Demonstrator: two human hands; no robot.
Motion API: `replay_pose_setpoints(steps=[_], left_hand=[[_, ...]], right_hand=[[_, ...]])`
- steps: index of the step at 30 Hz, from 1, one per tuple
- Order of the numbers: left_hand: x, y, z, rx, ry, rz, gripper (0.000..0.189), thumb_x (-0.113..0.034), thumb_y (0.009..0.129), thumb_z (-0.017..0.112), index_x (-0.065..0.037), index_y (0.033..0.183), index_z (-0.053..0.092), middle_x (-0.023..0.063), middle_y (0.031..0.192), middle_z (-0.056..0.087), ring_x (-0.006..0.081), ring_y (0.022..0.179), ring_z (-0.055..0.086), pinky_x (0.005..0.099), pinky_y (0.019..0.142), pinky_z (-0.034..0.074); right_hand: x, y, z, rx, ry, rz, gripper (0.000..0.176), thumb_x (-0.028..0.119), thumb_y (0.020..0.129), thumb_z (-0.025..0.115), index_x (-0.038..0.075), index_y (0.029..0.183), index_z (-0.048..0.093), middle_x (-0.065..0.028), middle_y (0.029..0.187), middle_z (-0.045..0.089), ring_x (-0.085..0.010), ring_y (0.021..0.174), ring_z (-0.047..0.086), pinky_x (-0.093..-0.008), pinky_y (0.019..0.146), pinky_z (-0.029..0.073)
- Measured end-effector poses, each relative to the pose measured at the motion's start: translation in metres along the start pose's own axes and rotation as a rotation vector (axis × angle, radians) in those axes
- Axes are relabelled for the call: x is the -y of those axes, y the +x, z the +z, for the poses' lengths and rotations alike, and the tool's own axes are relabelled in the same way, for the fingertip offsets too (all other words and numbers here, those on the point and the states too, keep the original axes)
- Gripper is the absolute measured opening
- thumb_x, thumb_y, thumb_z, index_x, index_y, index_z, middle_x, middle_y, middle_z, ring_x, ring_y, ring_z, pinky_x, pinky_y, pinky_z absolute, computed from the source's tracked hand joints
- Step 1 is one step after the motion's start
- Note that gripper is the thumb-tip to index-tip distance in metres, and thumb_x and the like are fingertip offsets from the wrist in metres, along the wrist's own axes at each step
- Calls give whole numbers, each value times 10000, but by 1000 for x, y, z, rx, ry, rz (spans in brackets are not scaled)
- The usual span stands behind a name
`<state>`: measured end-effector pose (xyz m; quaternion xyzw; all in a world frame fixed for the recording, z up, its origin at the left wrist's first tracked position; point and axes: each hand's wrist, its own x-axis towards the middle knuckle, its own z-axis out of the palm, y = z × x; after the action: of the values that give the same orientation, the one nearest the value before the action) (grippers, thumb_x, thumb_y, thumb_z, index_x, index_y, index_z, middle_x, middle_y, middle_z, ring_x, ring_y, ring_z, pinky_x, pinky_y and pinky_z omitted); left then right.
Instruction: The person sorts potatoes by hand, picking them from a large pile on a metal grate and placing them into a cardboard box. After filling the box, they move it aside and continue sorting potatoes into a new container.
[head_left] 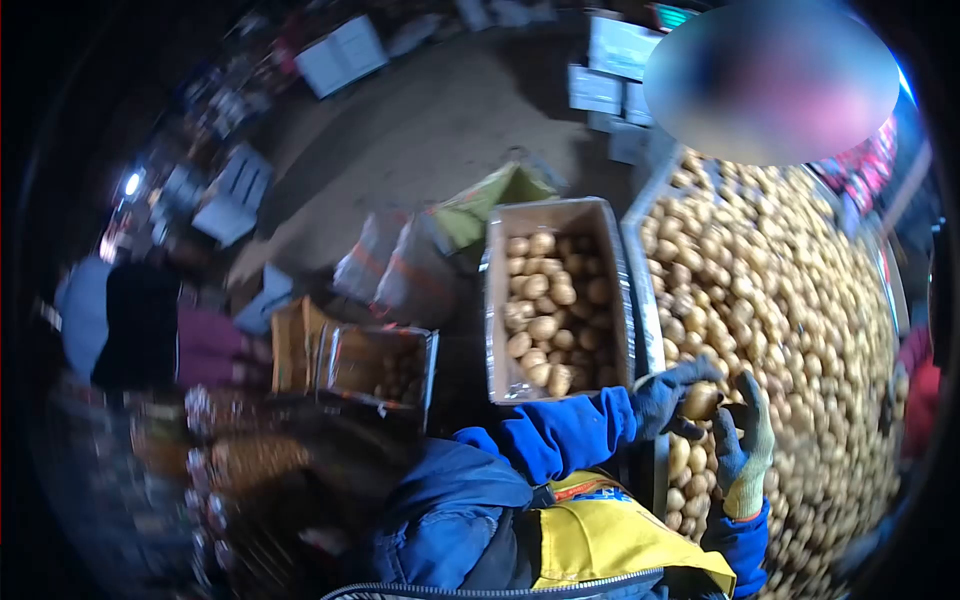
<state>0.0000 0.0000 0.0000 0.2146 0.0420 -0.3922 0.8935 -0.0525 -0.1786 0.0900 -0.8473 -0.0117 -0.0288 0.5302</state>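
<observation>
My left hand [668,400], in a grey-blue glove, has its fingers around a potato [701,401] above the left edge of a large potato heap [790,300]. Just right of it is my right hand [745,445], in a blue and cream glove, with fingers apart and the thumb side close to the same potato. Whether the right hand touches the potato is hard to tell. Left of the heap's pale rim [645,300] stands a cardboard box [495,300], partly filled with potatoes.
Another box [430,370] with some potatoes stands at left, near pale sacks [415,270] and a green sack [490,205]. White boxes [622,48] are at the top. A person in a pink patterned sleeve [868,165] is across the heap. Dark clothing and blurred goods fill the lower left.
</observation>
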Motion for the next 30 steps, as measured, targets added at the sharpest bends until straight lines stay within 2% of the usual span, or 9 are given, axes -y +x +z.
replay_pose_setpoints(steps=[2, 3, 5, 7, 11, 14, 19, 24, 30], left_hand=[[7, 5, 12, -1, -87, 35, 381, -449, 1024, 618, -147, 1253, 648, 0, 1057, 707, 120, 803, 668, 300, 675, 533], [-62, -67, -20, -252, 40, 82, 403, -458, 1017, 624, -132, 1253, 646, 18, 1044, 709, 129, 773, 670, 297, 642, 544], [-62, -94, -54, -289, -4, 244, 406, -469, 1013, 626, -128, 1231, 655, 31, 1025, 715, 135, 753, 677, 295, 597, 548], [-83, -136, -68, -373, -142, 404, 402, -465, 1014, 624, -125, 1224, 664, 43, 1011, 725, 155, 757, 698, 294, 549, 546], [-116, -201, -112, -512, -551, 857, 467, -484, 1035, 585, -71, 1244, 649, 120, 1146, 710, 264, 1005, 701, 439, 857, 610], [-123, -247, -127, -485, -376, 1061, 451, -459, 1044, 580, -68, 1266, 626, 134, 1185, 689, 318, 1116, 664, 528, 973, 566], [-115, -266, -155, -545, -559, 1157, 233, -283, 1002, 684, -93, 1135, 701, 78, 1076, 720, 220, 1030, 707, 400, 870, 631], [-101, -297, -141, -869, -372, 1042, 372, -466, 962, 700, -168, 1184, 724, 64, 963, 717, 122, 638, 666, 253, 499, 522], [-83, -331, -147, -916, -431, 1049, 415, -504, 973, 674, -136, 1158, 729, 76, 960, 712, 161, 702, 654, 328, 556, 534]], right_hand=[[-25, 20, -27, 1, -96, -76, 536, 70, 970, 663, -1, 1483, 523, -143, 1327, 661, -216, 1123, 662, -345, 979, 532], [-19, 30, 58, -39, -69, -131, 528, 82, 962, 677, -4, 1464, 539, -174, 1364, 639, -268, 1207, 637, -380, 1041, 502], [-26, 36, 60, 67, -443, -405, 546, 99, 939, 704, -4, 1451, 543, -211, 1422, 592, -344, 1313, 576, -436, 1115, 446], [-23, 30, 78, 249, -572, -369, 654, 231, 901, 756, 56, 1483, 514, -229, 1510, 505, -417, 1407, 468, -522, 1192, 340], [-57, 15, 111, 299, -958, -427, 831, 316, 764, 751, 131, 1526, 476, -181, 1541, 460, -401, 1460, 383, -593, 1225, 219], [-93, 18, 108, 283, -1054, -481, 824, 344, 784, 743, 125, 1530, 471, -171, 1556, 452, -406, 1472, 366, -598, 1237, 195], [-180, 38, 117, -23, -1230, -812, 875, 496, 761, 726, 127, 1516, 484, -170, 1531, 494, -392, 1444, 434, -615, 1196, 265], [-174, 43, 107, 110, -1092, -599, 911, 599, 792, 716, 201, 1564, 441, -124, 1606, 443, -346, 1478, 418, -560, 1195, 304], [-160, 51, 106, 63, -1086, -633, 892, 572, 796, 721, 186, 1555, 454, -135, 1592, 456, -359, 1469, 425, -565, 1191, 308]])
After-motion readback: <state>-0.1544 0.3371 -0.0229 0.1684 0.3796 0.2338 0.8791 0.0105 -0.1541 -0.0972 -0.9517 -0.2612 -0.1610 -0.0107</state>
